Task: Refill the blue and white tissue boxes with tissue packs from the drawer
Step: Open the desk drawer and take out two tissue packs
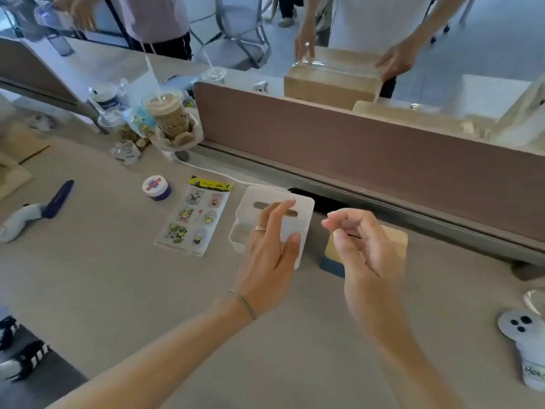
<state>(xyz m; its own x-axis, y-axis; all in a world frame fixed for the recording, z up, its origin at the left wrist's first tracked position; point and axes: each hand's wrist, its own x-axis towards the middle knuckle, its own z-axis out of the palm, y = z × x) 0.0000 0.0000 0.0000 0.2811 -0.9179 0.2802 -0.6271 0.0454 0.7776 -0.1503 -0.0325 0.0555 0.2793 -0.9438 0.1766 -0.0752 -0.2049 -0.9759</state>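
While the left hand (269, 249) rests flat on the white box (300, 208), its grip apart, the right hand (362, 246) hovers, curled and holding nothing, over the blue box (331, 265); no tissue packs visible, refilling seemingly unstarted.

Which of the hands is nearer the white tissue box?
Left. The left hand rests on the white tissue box, fingers over its lid. The right hand hovers beside it, above the blue tissue box.

Not much can actually be read here. "Hot" is printed on the white cup (533, 374) at about 4 o'clock; the sticker sheet (193, 217) and small jar lid (153, 184) lettering is too blurred.
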